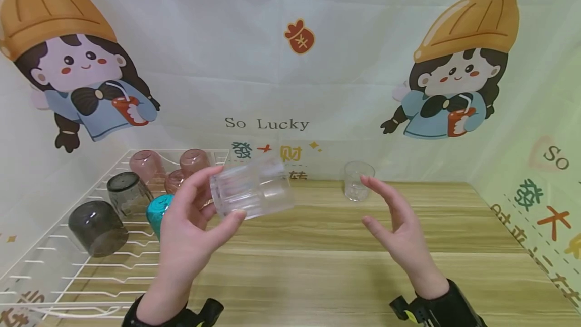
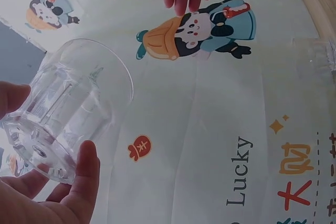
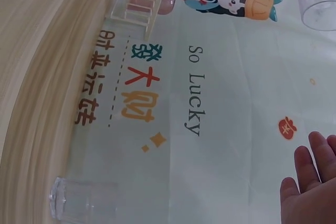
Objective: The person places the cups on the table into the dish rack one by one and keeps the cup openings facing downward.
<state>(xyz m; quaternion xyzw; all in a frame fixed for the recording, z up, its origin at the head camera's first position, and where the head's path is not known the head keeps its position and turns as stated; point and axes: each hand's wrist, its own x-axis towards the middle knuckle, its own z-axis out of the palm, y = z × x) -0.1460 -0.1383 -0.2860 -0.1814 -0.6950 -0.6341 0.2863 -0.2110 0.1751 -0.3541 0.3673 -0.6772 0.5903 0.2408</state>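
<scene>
My left hand [image 1: 188,233] grips a clear drinking glass [image 1: 251,188] near its thick base, thumb on one side and fingers on the other. The glass lies tilted on its side in the air, its mouth facing right. In the left wrist view the faceted base of this glass [image 2: 52,124] sits between thumb and fingers. My right hand [image 1: 406,236] hovers over the table with thumb and fingers apart, holding nothing. Behind its fingertips a second clear glass [image 1: 356,183] stands upright at the table's back. The right wrist view shows that standing glass [image 3: 86,200] too.
A white wire rack [image 1: 131,266] stands on the left with several upturned glasses: a dark grey one [image 1: 97,228], a smoky one [image 1: 129,193], a teal one [image 1: 159,211] and pink ones [image 1: 147,165]. A printed cloth [image 1: 254,74] hangs behind the wooden table [image 1: 317,276].
</scene>
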